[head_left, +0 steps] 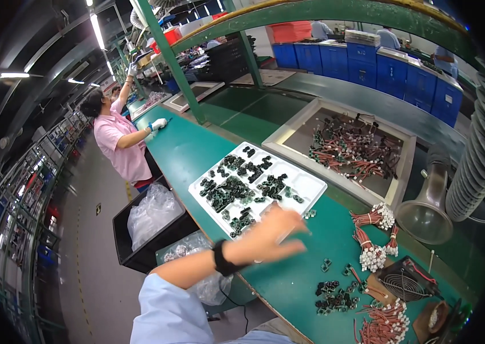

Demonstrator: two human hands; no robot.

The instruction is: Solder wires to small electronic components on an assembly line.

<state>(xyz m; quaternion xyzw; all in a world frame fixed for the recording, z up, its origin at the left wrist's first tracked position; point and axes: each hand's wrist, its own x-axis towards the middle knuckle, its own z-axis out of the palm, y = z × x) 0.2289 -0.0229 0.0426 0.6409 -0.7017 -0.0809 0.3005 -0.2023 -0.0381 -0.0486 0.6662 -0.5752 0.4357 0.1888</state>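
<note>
My left hand (274, 232), a black band (226, 258) on its wrist, reaches across the near right edge of a white plastic tray (310, 188). It is blurred; the thumb stands apart from the fingers and I see nothing held. Piles of small black-and-green circuit board pieces (228, 194) lie in the tray, some hidden behind the hand. A few loose pieces (311, 214) sit on the green bench beside it. My right hand is not in view.
More small boards (334, 298) and bundles of red wires with white connectors (373, 258) lie at right, by a small black fan (405, 281). A framed tray (400, 189) holds wired parts. A fume duct (425, 215) hangs right. A black bin (125, 226) and a co-worker (122, 137) are left.
</note>
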